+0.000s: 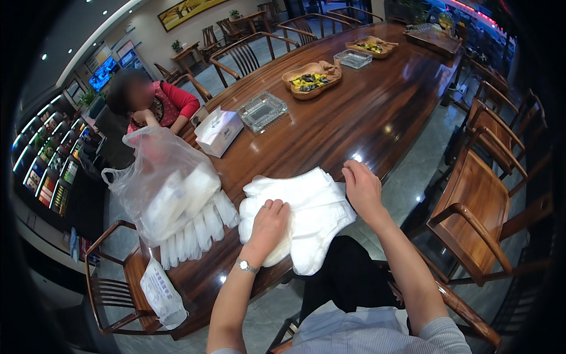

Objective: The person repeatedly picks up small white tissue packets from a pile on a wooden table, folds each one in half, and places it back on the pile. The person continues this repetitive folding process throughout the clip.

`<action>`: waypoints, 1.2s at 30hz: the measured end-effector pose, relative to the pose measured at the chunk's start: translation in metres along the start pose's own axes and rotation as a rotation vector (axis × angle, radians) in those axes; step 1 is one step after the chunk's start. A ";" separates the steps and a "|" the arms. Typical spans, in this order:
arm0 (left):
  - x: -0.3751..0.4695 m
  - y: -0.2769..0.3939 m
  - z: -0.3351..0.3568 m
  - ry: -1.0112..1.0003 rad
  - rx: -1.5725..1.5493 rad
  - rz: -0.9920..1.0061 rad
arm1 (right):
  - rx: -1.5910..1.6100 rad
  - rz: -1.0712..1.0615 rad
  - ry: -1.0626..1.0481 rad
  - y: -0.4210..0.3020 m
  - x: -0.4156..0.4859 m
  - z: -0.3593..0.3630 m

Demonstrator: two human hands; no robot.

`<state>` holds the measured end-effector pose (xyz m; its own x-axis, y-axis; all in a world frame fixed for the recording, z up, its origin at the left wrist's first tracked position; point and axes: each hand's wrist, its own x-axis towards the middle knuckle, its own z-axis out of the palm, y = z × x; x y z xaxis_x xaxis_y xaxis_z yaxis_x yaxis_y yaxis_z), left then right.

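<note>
A thick stack of thin white disposable plastic gloves (pixel 309 194) lies at the table's near edge, some glove fingers overhanging it. My left hand (pixel 269 223), with a metal watch at the wrist, holds the stack down from above. At the stack's right side my right hand (pixel 363 188) pinches the translucent edge of a glove; the fingertips partly hide the grip. Left of the stack, several folded translucent gloves (pixel 199 234) lie in a row. Behind them stands a clear plastic carrier bag (pixel 154 186) with white packs inside. A white plastic pack (pixel 162 294) bearing writing lies at the table's left corner.
On the long wooden table (pixel 353 110) stand a tissue box (pixel 219 132), a glass ashtray (pixel 262 111), another glass dish (pixel 353 58) and two wooden trays (pixel 313 82) of wrapped items. Across the left corner sits a person (pixel 170 104). Wooden chairs (pixel 473 208) line both sides.
</note>
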<state>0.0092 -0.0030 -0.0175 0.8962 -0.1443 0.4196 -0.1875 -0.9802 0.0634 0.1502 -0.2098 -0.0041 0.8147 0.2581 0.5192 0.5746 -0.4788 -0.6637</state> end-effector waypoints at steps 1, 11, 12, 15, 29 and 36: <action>0.000 0.002 0.000 0.001 0.031 -0.007 | 0.004 -0.113 -0.039 -0.006 -0.007 -0.002; -0.015 0.032 -0.023 0.042 0.099 0.097 | -0.002 -0.610 -0.336 -0.036 -0.063 0.032; -0.017 0.033 -0.024 0.025 0.071 0.069 | 0.007 -0.626 -0.323 -0.034 -0.064 0.034; -0.022 0.030 -0.031 -0.019 -0.007 -0.021 | 0.019 -0.650 -0.338 -0.030 -0.066 0.035; -0.025 0.006 -0.027 -0.073 0.081 -0.199 | 0.037 -0.615 -0.468 -0.024 -0.065 0.031; -0.034 0.023 -0.039 0.041 -0.126 -0.068 | 0.051 -0.601 -0.457 -0.029 -0.061 0.031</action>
<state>-0.0418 -0.0157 0.0049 0.8916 -0.0703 0.4473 -0.1785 -0.9624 0.2046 0.0860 -0.1858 -0.0336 0.3048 0.7898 0.5323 0.9238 -0.1092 -0.3669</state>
